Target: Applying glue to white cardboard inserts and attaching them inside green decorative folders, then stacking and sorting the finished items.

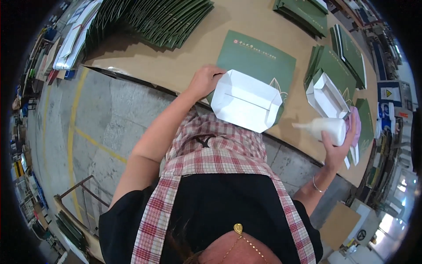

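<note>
A green paper bag point(259, 61) lies flat near the table's front edge. Its white bottom point(246, 99) is opened out into a wide, long-sided shape facing me. My left hand point(205, 81) grips the bag at the left corner of that bottom, fingertips partly hidden behind it. To the right, my right hand point(336, 152) is closed round a white squeeze bottle point(330, 130), held tilted with its thin nozzle pointing left, toward the bag. A pink cloth point(355, 123) is just behind that hand.
Another green bag with a folded-open white bottom point(329, 97) lies to the right. More green bags point(303, 15) are at the far right. A big fanned row of dark green bags point(167, 20) fills the far left, beside white sheets point(74, 42). The brown table point(132, 53) ends close before me.
</note>
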